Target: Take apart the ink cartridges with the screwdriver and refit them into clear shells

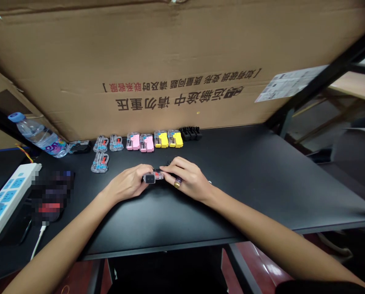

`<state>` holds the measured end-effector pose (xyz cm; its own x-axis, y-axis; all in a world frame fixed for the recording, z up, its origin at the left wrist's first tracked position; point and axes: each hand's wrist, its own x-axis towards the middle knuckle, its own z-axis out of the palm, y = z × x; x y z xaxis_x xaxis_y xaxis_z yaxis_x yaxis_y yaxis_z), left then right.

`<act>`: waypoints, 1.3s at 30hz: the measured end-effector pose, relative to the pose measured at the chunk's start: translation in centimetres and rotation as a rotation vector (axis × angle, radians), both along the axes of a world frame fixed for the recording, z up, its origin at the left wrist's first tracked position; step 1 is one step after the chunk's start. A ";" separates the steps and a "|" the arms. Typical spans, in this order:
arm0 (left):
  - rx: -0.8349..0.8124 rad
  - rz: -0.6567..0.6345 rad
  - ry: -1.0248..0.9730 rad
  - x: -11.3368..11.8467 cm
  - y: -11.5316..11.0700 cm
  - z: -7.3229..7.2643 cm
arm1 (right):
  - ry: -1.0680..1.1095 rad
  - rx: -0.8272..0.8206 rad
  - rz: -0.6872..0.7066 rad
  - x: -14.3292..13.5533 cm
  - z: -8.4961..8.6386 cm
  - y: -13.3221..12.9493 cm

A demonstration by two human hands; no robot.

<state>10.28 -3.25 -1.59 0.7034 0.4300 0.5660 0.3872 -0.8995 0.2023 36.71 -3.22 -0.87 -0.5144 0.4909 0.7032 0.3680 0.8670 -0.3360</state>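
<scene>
My left hand (pixel 130 181) is closed around one end of a small clear plastic toy gun (pixel 150 179), whose dark end faces me and which shows a bit of red inside. From the other side, the thumb and fingertips of my right hand (pixel 190 179) pinch the toy gun near its top, where a thin dark part shows. A ring sits on one right finger. Both hands are just above the black table (pixel 176 220). The fingers hide much of the toy gun, and a small dark piece lies partly behind the right hand.
Behind the hands stand clear toy guns (pixel 116 143), pink ones (pixel 146 143), yellow ones (pixel 175 139) and several black pieces (pixel 191 133). A water bottle (pixel 41 136), a power strip (pixel 12 196) and a white cable (pixel 38 241) are at left. Cardboard (pixel 170 49) walls the back.
</scene>
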 end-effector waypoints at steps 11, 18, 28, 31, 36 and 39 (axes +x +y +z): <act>0.085 0.002 -0.032 -0.1 0.4 -0.1 | 0.051 0.008 -0.027 -0.3 0.1 0.1; 0.064 0.028 -0.033 -0.1 0.3 0.0 | 0.066 -0.075 -0.011 -0.3 0.1 0.4; -0.054 0.240 -0.108 0.0 -0.7 0.3 | 0.062 -0.144 0.074 0.5 0.8 0.7; -0.071 0.263 -0.109 -0.3 -0.7 0.2 | 0.015 -0.151 0.094 0.4 0.8 0.7; -0.122 0.291 -0.071 -0.3 -0.7 0.1 | -0.008 -0.206 0.105 0.3 0.3 0.8; -0.167 0.311 -0.057 -0.3 -0.8 0.1 | -0.007 -0.231 0.115 0.5 -0.1 1.0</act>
<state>9.99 -4.08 -1.53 0.4934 0.7084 0.5048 0.6211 -0.6932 0.3657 37.19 -2.25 -1.02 -0.5806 0.5756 0.5758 0.2739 0.8041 -0.5276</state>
